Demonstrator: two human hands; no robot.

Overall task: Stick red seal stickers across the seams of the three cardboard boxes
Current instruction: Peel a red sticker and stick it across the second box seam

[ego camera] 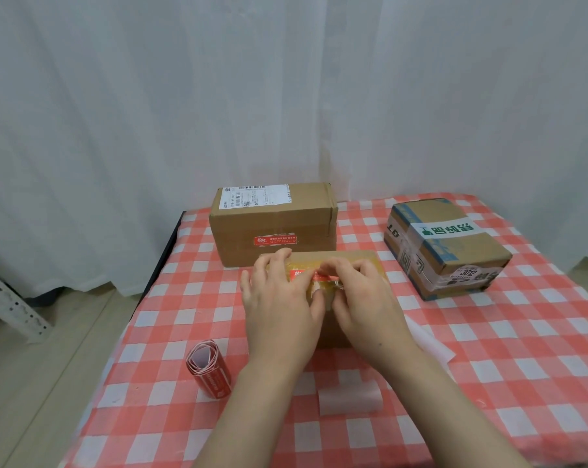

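A small cardboard box with yellowish tape lies in the middle of the table, mostly hidden under my hands. My left hand rests flat on its left part. My right hand pinches a red seal sticker against the box top. Behind it stands a larger cardboard box with a shipping label on top and a red seal sticker across its front seam. A third box with green and blue tape sits at the right. A roll of red stickers lies at the front left.
The table wears a red-and-white checked cloth. Two white backing strips lie on it, one near my forearms and another right of my right wrist. A white curtain hangs behind. A metal rack stands at the left on the floor.
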